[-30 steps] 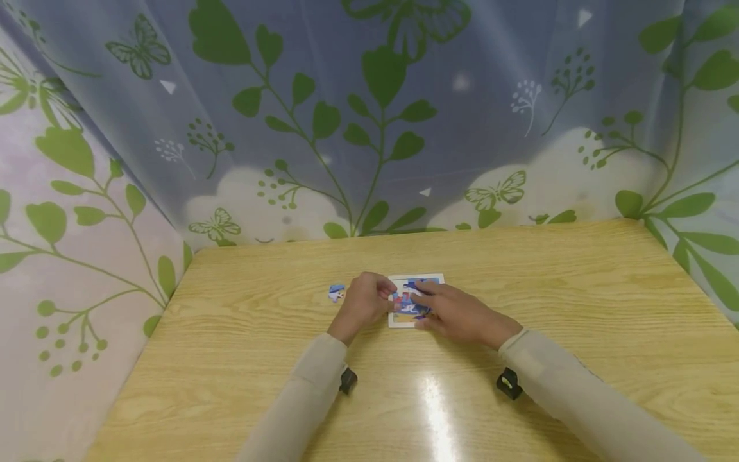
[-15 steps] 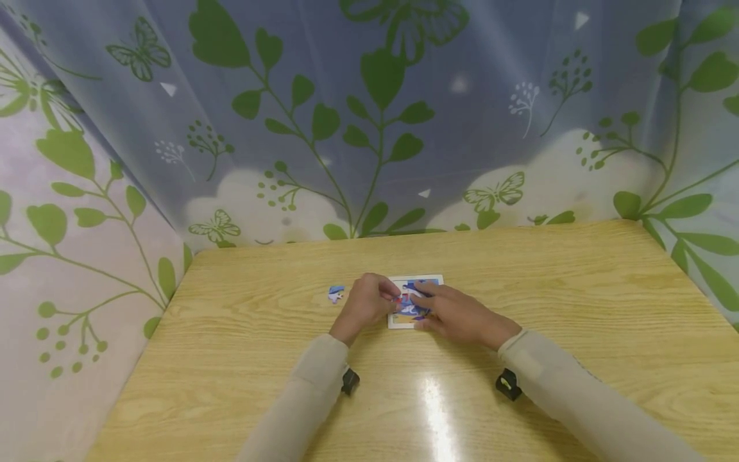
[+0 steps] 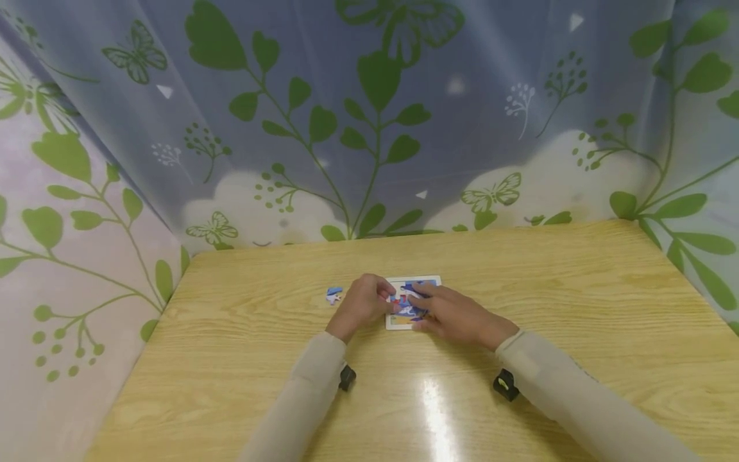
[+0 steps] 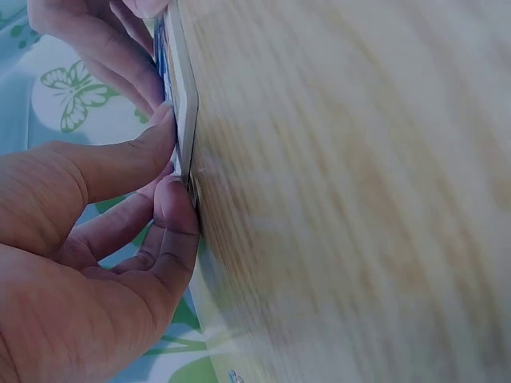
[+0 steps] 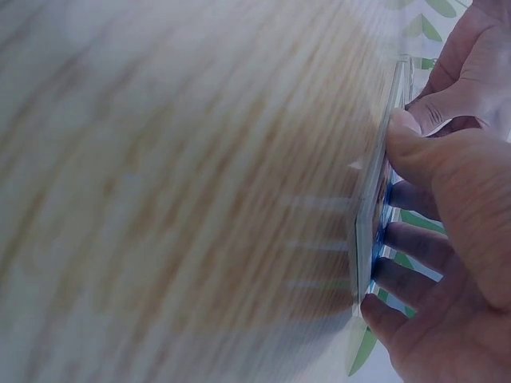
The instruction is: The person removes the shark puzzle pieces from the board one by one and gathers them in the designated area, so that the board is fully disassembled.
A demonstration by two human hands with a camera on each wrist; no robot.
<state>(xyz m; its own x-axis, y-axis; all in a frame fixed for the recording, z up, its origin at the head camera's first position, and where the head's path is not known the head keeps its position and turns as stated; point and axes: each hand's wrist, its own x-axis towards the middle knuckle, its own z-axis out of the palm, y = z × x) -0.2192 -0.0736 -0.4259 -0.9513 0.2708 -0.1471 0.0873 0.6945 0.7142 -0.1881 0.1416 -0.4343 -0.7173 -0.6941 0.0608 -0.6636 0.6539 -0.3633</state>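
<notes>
A small jigsaw puzzle (image 3: pixel 412 310) in a white-rimmed tray lies on the wooden table, with blue, red and orange showing between the hands. My left hand (image 3: pixel 366 300) holds its left side. In the left wrist view the left thumb (image 4: pixel 152 148) lies on the puzzle face and the curled fingers (image 4: pixel 177 215) are at the tray's edge. My right hand (image 3: pixel 453 311) rests over the right part, fingers spread. In the right wrist view its fingertips (image 5: pixel 395 235) touch the face, hiding part of the picture. A loose puzzle piece (image 3: pixel 333 295) lies left of the left hand.
The wooden table (image 3: pixel 242 372) reaches back to a curtain (image 3: pixel 323 141) printed with leaves and butterflies. A similar cloth (image 3: pixel 75 212) hangs along the left side. Black wrist devices (image 3: pixel 505 385) sit below both forearms.
The left fingers and thumb shift slightly on the puzzle's left side. The right hand stays nearly still, and the whole view drifts a little.
</notes>
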